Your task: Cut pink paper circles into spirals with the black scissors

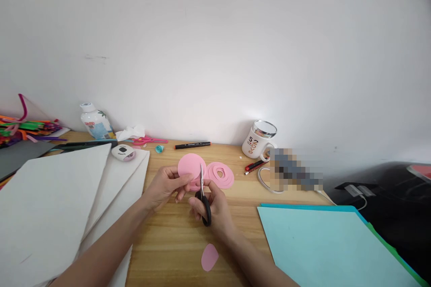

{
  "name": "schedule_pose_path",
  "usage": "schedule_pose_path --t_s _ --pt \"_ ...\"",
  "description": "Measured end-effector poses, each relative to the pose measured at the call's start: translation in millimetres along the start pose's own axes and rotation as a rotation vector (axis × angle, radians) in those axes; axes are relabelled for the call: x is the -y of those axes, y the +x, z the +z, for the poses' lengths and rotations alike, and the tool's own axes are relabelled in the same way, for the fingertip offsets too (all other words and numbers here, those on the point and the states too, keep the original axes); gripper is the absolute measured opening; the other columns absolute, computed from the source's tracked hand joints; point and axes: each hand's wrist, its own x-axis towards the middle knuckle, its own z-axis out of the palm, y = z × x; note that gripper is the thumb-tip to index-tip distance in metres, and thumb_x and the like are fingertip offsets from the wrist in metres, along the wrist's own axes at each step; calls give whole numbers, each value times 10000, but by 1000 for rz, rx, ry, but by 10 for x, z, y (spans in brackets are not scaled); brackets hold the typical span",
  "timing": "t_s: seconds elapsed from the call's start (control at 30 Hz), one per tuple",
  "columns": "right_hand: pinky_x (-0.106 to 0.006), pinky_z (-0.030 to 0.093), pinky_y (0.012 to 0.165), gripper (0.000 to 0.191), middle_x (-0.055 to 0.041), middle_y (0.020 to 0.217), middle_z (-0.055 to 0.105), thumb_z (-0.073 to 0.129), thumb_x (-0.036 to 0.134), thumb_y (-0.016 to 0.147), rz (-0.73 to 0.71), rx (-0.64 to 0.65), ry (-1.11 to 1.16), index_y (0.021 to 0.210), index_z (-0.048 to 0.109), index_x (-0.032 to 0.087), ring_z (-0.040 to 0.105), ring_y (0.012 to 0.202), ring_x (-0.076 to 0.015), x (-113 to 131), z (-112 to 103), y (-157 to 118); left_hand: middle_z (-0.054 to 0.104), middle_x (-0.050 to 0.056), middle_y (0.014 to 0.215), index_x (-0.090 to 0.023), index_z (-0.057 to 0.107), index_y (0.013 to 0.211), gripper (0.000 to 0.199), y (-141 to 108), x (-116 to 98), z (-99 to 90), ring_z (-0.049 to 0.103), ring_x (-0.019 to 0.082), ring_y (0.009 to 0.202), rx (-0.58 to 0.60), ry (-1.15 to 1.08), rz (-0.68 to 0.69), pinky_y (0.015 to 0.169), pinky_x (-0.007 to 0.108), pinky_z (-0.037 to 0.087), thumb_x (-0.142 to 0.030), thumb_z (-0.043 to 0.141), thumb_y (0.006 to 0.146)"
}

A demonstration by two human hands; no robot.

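Observation:
Between the thumb and fingers of my left hand (168, 184) is a pink paper circle (190, 164), held up above the table. My right hand (213, 206) grips black-handled scissors (206, 210), their blades pointing away from me at the circle's right edge. Whether the blades bite into the paper I cannot tell. Just behind the scissors lies a spiral-cut pink paper piece (226, 177) on the wood. A small pink petal-shaped piece (209, 257) rests on the table nearer to me. More pink paper shows partly under the held circle.
White sheets (50, 206) cover the left side, with a white bottle (96, 121) behind them. Pink scissors (148, 140) and a black marker (192, 145) lie near the wall. A white mug (252, 143) stands back right; light-blue sheets (323, 242) lie front right.

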Motion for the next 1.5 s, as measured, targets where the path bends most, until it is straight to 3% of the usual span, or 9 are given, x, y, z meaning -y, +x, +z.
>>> schedule_pose_path --t_s 0.23,0.4,0.67,1.03,1.5 --pt "-222 368 511 447 16 677 619 778 342 579 -47 5 123 881 474 215 501 537 -122 46 -20 7 560 -27 451 -129 569 551 272 2 12 -17 418 44 291 39 47 -23 296 163 278 -345 703 648" --pt "-250 403 594 451 -9 728 637 776 345 589 -49 18 151 899 478 211 550 623 -152 34 -22 12 561 -23 465 -124 583 571 268 2 15 -27 425 43 302 40 60 -8 301 160 286 -350 696 660" --pt "-182 230 418 447 54 578 548 735 417 629 -45 17 89 896 447 203 318 423 -62 27 -30 14 570 -29 477 -126 566 567 259 -2 8 -29 433 33 303 43 37 0 313 148 277 -321 679 695" --pt "-186 309 395 469 96 476 465 695 495 639 -38 -10 -12 892 423 208 353 398 -70 27 -42 16 569 -28 467 -116 589 600 229 1 14 -43 420 31 292 30 6 31 298 142 267 -303 685 691" --pt "-165 292 345 448 110 421 466 688 458 662 -30 -1 -26 910 423 196 381 345 -69 -7 -52 16 566 -40 482 -121 555 599 261 -3 -43 1 417 26 289 1 -49 30 287 133 270 -328 687 688"
